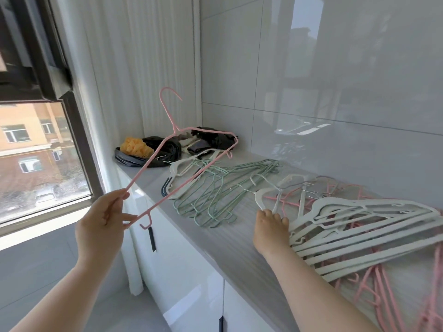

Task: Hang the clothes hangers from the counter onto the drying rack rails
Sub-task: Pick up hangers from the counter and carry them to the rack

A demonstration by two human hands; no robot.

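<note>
My left hand (103,218) pinches the lower corner of a pink wire hanger (153,154) and holds it up in the air left of the counter (227,238), hook pointing up. My right hand (272,230) reaches over the counter, and its fingertips close on a white hanger (260,200) at the edge of a pile of white hangers (359,226). Several green wire hangers (215,192) lie spread in the counter's middle. Pink hangers (383,295) lie under the white pile. No drying rack is in view.
Black plastic bags (167,149) with a yellow sponge-like bundle (135,146) sit at the counter's far end by the tiled wall. A window (36,149) is at the left. White cabinet doors (191,283) run below the counter.
</note>
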